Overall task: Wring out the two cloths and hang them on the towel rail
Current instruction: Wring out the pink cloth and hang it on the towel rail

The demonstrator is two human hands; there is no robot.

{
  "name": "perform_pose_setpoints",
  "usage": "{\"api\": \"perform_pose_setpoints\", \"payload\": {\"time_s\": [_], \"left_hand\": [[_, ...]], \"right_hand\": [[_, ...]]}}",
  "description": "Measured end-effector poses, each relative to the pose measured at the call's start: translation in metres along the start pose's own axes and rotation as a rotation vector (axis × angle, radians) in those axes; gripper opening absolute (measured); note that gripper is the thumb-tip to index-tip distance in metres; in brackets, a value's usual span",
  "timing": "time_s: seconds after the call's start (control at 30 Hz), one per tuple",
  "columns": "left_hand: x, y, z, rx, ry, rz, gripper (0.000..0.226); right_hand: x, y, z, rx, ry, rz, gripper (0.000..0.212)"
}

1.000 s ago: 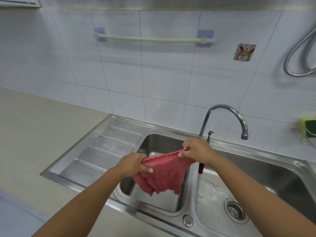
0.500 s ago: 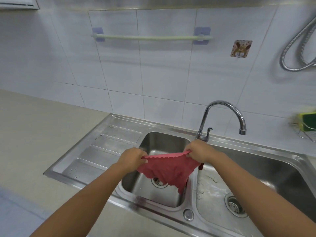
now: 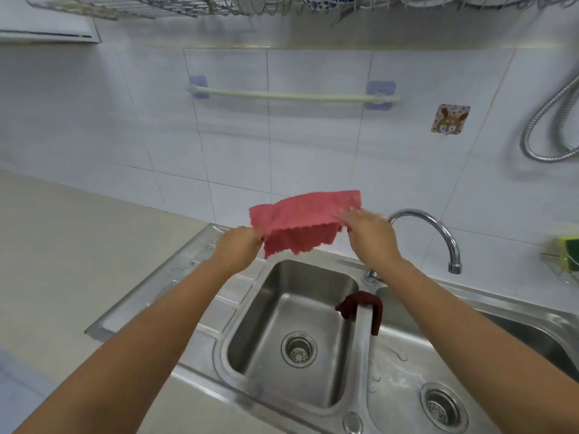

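A pink cloth [image 3: 302, 222] is stretched out flat between both hands, above the back edge of the sink. My left hand [image 3: 239, 247] grips its left edge and my right hand [image 3: 369, 234] grips its right edge. The pale green towel rail [image 3: 291, 95] is fixed to the tiled wall above the cloth, bare, with a wide gap between them. A dark red cloth [image 3: 360, 305] is draped over the divider between the two sink basins.
A double steel sink [image 3: 238, 383] with a drainboard on the left lies below. The curved tap [image 3: 438, 233] stands right of my right hand. A wire dish rack [image 3: 188, 6] hangs overhead. A shower hose [image 3: 545, 126] and a sponge holder [image 3: 567, 258] are at right.
Both hands have lifted the pink cloth from over the small basin up toward the wall, spreading it flat. The dark red cloth on the divider has come into view.
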State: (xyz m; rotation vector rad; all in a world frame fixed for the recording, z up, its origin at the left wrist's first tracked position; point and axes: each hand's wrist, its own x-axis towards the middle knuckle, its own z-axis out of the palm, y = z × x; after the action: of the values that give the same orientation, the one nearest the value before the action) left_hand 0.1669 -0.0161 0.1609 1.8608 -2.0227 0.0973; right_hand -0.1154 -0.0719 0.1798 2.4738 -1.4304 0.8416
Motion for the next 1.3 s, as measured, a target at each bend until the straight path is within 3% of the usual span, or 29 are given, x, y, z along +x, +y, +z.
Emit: {"api": "perform_pose_setpoints", "payload": {"time_s": [0.03, 0.07, 0.1, 0.2, 0.3, 0.43, 0.57, 0.63, 0.67, 0.73, 0.8, 0.83, 0.87, 0.9, 0.97, 1.0, 1.03, 1.17, 1.3], "left_hand": [[-0.007, -0.004, 0.004, 0.054, -0.316, -0.034, 0.018], [-0.015, -0.009, 0.010, 0.035, -0.517, -0.045, 0.019], [-0.020, -0.012, 0.016, 0.010, -0.558, -0.052, 0.017], [-0.022, -0.008, 0.024, -0.067, -0.343, -0.049, 0.021], [-0.029, -0.007, 0.028, -0.120, -0.270, -0.079, 0.022], [-0.045, -0.022, 0.036, -0.246, -0.328, -0.137, 0.015], [-0.056, -0.027, 0.034, -0.282, -0.460, -0.152, 0.014], [-0.050, -0.026, 0.025, -0.232, -0.420, -0.165, 0.015], [-0.045, -0.025, 0.019, -0.209, -0.331, -0.181, 0.020], [-0.025, -0.021, -0.002, -0.233, 0.009, -0.222, 0.036], [-0.007, -0.016, -0.027, -0.342, 0.445, -0.173, 0.048], [0.000, -0.016, -0.036, -0.299, 0.590, -0.098, 0.047], [0.005, -0.020, -0.044, -0.180, 0.577, -0.020, 0.039], [0.007, -0.027, -0.048, -0.075, 0.397, 0.036, 0.029], [0.003, -0.038, -0.041, 0.056, -0.261, 0.021, 0.018], [-0.001, -0.044, -0.034, 0.066, -0.467, 0.017, 0.017], [-0.003, -0.049, -0.029, 0.062, -0.528, 0.013, 0.018], [0.001, -0.057, -0.023, -0.109, -0.406, -0.002, 0.018], [0.005, -0.071, -0.021, -0.180, -0.207, -0.064, 0.027]], "right_hand": [[-0.008, 0.002, 0.005, -0.102, -0.335, 0.028, 0.024], [-0.017, 0.005, 0.012, -0.127, -0.635, 0.076, 0.019], [-0.024, 0.009, 0.019, -0.078, -0.774, 0.115, 0.020], [-0.030, 0.010, 0.025, 0.109, -0.642, 0.227, 0.032], [-0.035, 0.010, 0.030, 0.236, -0.611, 0.278, 0.031], [-0.045, 0.017, 0.026, 0.559, -0.725, 0.374, 0.020], [-0.043, 0.012, 0.018, 0.444, -0.905, 0.284, 0.018], [-0.035, 0.003, 0.018, 0.391, -0.859, 0.278, 0.019], [-0.028, -0.004, 0.016, 0.358, -0.759, 0.285, 0.023], [-0.009, -0.020, 0.009, 0.313, -0.363, 0.297, 0.034], [0.012, -0.035, -0.002, 0.281, 0.160, 0.207, 0.046], [0.021, -0.039, -0.007, 0.216, 0.347, 0.128, 0.048], [0.027, -0.038, -0.010, 0.105, 0.388, 0.070, 0.047], [0.030, -0.034, -0.010, -0.001, 0.253, 0.033, 0.041], [0.023, -0.027, -0.001, -0.114, -0.375, 0.079, 0.026], [0.018, -0.025, 0.008, -0.099, -0.647, 0.118, 0.023], [0.014, -0.024, 0.016, -0.059, -0.760, 0.149, 0.021], [0.020, -0.031, 0.026, 0.113, -0.630, 0.264, 0.026], [0.021, -0.042, 0.034, 0.285, -0.343, 0.431, 0.038]]}}
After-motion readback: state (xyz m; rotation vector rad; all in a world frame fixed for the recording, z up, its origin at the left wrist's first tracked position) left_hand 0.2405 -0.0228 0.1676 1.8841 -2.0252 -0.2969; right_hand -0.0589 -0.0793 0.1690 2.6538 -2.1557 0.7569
